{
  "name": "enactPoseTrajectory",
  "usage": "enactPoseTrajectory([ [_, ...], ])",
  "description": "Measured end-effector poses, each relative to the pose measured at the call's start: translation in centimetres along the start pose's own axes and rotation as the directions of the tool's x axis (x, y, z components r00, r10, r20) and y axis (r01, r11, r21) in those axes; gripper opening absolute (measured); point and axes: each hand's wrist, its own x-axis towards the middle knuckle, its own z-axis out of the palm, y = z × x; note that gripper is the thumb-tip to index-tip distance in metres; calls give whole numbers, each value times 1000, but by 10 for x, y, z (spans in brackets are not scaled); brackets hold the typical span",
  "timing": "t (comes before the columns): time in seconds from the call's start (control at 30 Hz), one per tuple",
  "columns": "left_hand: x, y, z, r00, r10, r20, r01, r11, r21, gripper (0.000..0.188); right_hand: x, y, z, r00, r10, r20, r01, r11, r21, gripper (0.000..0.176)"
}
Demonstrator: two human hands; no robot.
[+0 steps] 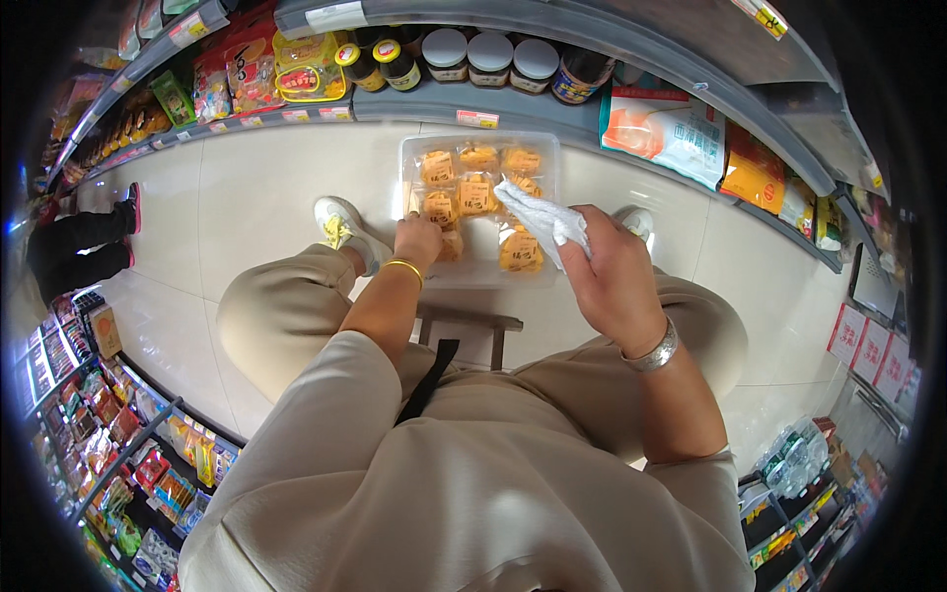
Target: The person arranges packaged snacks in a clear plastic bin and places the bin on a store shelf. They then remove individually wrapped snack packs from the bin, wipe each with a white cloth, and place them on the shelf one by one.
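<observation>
A clear plastic bin [549, 159] stands on the tiled floor between my shoes, holding several small clear packets of orange-yellow snacks [521, 251] with printed labels. My right hand [614, 274] grips a folded white cloth [536, 211] above the bin's right side. Over the bin's left side, my left hand [419, 240] has its fingers down at the packets by the left wall; its fingertips are partly hidden, and whether they hold a packet does not show.
A low shelf [414, 103] beyond the bin carries jars [492, 59] and bagged foods [662, 133]. Under me is a small stool [473, 318]. Another person's legs [81, 244] are at the far left. Snack racks [126, 459] stand at the lower left, and more shelves [792, 525] at the lower right.
</observation>
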Motion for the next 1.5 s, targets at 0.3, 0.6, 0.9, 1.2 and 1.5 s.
enactPoseTrajectory([
  [0.3,3,-23,-29,987,155,-32,-142,777,-614,18,5,2,3,999,21,-30,-22,999,-30,27],
  [0.6,-75,-30,-125,960,249,-127,-23,-382,-924,6,6,0,10,970,-177,-164,181,983,10,36],
  [0.9,-154,-18,-152,929,147,-340,-162,-664,-730,13,-15,-12,36,890,-455,-27,439,871,-222,50],
  [1.2,-190,-56,-167,896,-2,-445,-332,-667,-667,6,-17,13,25,990,38,137,-12,983,-184,20],
  [1.5,-197,-137,-312,705,-152,-693,-659,219,-719,6,-26,3,14,998,-13,57,25,978,-205,19],
])
